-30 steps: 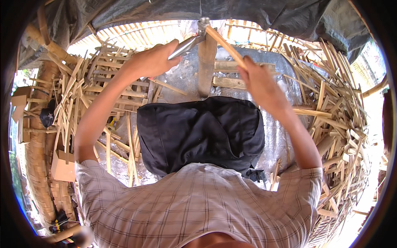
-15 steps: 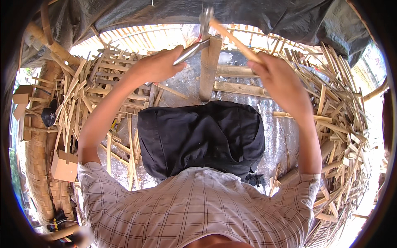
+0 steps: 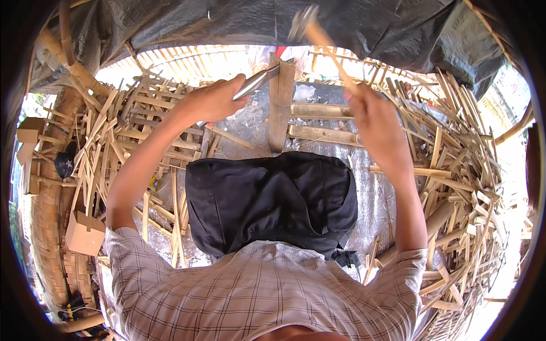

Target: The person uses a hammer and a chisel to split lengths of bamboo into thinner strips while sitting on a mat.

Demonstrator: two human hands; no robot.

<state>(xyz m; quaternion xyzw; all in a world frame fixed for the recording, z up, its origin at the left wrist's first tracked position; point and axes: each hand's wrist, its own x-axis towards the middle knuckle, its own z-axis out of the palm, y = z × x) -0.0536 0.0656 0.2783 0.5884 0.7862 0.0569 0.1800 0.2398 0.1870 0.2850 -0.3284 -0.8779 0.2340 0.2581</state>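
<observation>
A: Under the dark tarp (image 3: 244, 23), a shiny grey floor sheet (image 3: 372, 199) lies between bamboo slats (image 3: 152, 103) near its left edge and loose sticks (image 3: 465, 182) along its right. What stands in the middle?

B: A bamboo piece (image 3: 281, 105), upright, midway between those edges, just beyond the black cloth (image 3: 270, 199). I can't tell what its foot rests on.

A: Who's holding what?

B: The left hand (image 3: 213, 103) is clamped on a blade (image 3: 256, 83) that reaches the bamboo's top; whether it has bitten in, I can't tell. The right hand (image 3: 372, 119) is wrapped around the hammer (image 3: 325, 44), raised well apart from the blade.

A: Which step is this?

B: Splitting, I'd judge, with the hammer up between blows.

A: And the next move?

B: It calls for a square strike on the blade, held steady.
</observation>
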